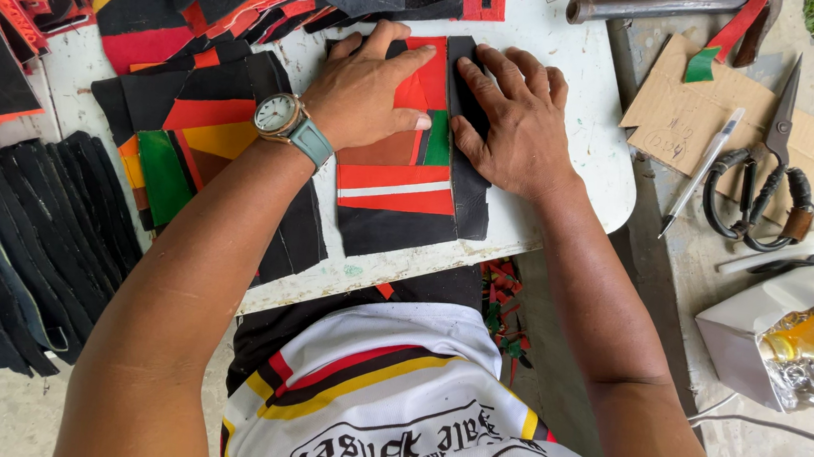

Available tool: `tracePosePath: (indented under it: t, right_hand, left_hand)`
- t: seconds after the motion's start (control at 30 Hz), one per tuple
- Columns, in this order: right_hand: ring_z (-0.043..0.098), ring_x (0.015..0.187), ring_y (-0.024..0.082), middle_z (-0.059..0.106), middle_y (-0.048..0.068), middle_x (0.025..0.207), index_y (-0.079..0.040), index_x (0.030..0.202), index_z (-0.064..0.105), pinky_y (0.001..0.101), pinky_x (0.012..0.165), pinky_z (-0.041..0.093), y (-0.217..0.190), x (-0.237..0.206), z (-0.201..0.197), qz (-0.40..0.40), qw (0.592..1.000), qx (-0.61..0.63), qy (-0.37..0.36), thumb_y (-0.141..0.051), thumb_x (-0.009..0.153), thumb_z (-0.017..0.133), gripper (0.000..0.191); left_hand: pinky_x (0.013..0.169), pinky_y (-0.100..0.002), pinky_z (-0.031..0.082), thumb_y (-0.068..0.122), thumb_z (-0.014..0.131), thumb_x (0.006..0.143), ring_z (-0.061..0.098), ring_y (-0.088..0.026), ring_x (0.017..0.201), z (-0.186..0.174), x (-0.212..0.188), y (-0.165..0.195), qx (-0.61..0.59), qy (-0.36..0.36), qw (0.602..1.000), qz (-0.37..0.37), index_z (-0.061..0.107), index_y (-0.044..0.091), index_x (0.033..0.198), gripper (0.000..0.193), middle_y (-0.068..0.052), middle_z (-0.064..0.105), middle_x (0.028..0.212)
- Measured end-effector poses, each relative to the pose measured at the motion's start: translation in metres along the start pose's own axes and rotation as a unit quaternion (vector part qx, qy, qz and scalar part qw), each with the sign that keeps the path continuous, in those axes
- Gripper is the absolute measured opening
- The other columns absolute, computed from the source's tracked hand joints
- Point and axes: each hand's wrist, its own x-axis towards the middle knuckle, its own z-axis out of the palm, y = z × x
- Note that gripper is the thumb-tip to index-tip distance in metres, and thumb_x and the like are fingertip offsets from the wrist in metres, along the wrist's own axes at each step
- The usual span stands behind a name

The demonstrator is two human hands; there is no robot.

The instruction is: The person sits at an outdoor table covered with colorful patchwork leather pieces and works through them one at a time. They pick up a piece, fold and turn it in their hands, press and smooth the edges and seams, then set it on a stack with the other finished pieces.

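A patchwork panel (392, 189) of red, black, brown and green pieces lies on the white table (581, 126) in front of me. My left hand (364, 87), with a wristwatch on its wrist, presses flat on the panel's upper part. My right hand (515, 122) lies beside it, its fingers flat on a black strip (471, 200) along the panel's right edge. Both hands rest on the material with the fingers spread; neither lifts anything.
Stacks of cut red, black, yellow and green pieces (199, 133) cover the table's left and back. Black strips (24, 240) lie far left. To the right are cardboard (682, 114), large scissors (764, 177), a pen (702, 171), a metal pipe (657, 5) and a foil pack (800, 347).
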Motion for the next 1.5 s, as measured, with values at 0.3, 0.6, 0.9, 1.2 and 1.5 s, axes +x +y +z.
tracePosePath:
  t: [0.3, 0.6, 0.9, 1.2, 1.5]
  right_hand:
    - [0.029, 0.148, 0.043, 0.041, 0.016, 0.161, -0.019, 0.158, 0.047, 0.0645, 0.119, 0.015, -0.007, -0.003, 0.004, 0.054, 0.996, -0.049, -0.052, -0.058, 0.102, 0.049, 0.068]
    - [0.019, 0.156, 0.036, 0.032, 0.008, 0.168, -0.017, 0.163, 0.033, 0.0652, 0.122, 0.011, -0.013, 0.000, 0.005, 0.090, 0.991, -0.047, -0.091, -0.055, 0.104, 0.039, 0.070]
    - [0.026, 0.154, 0.038, 0.039, 0.013, 0.163, -0.011, 0.161, 0.040, 0.0630, 0.123, 0.016, -0.010, 0.004, 0.004, 0.096, 0.993, -0.024, -0.060, -0.056, 0.107, 0.038, 0.070]
    - [0.059, 0.101, 0.032, 0.069, 0.016, 0.108, -0.006, 0.118, 0.073, 0.0467, 0.087, 0.047, 0.007, 0.031, 0.006, 0.086, 0.987, 0.113, 0.070, -0.024, 0.088, 0.083, 0.036]
    - [0.066, 0.090, 0.006, 0.074, 0.003, 0.100, 0.001, 0.114, 0.070, 0.0208, 0.086, 0.054, 0.035, 0.007, -0.003, 0.154, 0.773, 0.614, 0.046, -0.006, 0.098, 0.077, 0.018]
  left_hand:
    - [0.117, -0.060, 0.024, 0.055, 0.085, 0.076, 0.059, -0.038, 0.118, -0.007, -0.005, 0.003, 0.024, 0.029, 0.998, 0.058, 0.056, 0.014, 0.146, 0.086, -0.018, 0.040, 0.149]
    - [0.101, -0.055, 0.046, 0.048, 0.096, 0.061, 0.048, -0.048, 0.122, -0.017, -0.002, 0.012, 0.033, 0.056, 0.996, 0.053, 0.068, 0.009, 0.130, 0.084, -0.010, 0.047, 0.140]
    - [0.099, -0.051, 0.048, 0.042, 0.096, 0.061, 0.054, -0.045, 0.117, -0.022, -0.003, 0.011, 0.004, 0.064, 0.997, 0.051, 0.063, 0.008, 0.135, 0.088, -0.011, 0.051, 0.137]
    - [0.090, -0.044, 0.051, 0.023, 0.091, 0.073, 0.066, -0.032, 0.099, -0.008, 0.020, 0.020, 0.004, 0.144, 0.989, 0.038, 0.067, 0.002, 0.115, 0.053, -0.013, 0.068, 0.108]
    - [0.072, -0.030, 0.060, 0.009, 0.079, 0.088, 0.079, -0.017, 0.082, -0.028, 0.011, 0.028, -0.241, 0.141, 0.953, 0.117, 0.076, 0.002, 0.098, 0.012, -0.012, 0.079, 0.088]
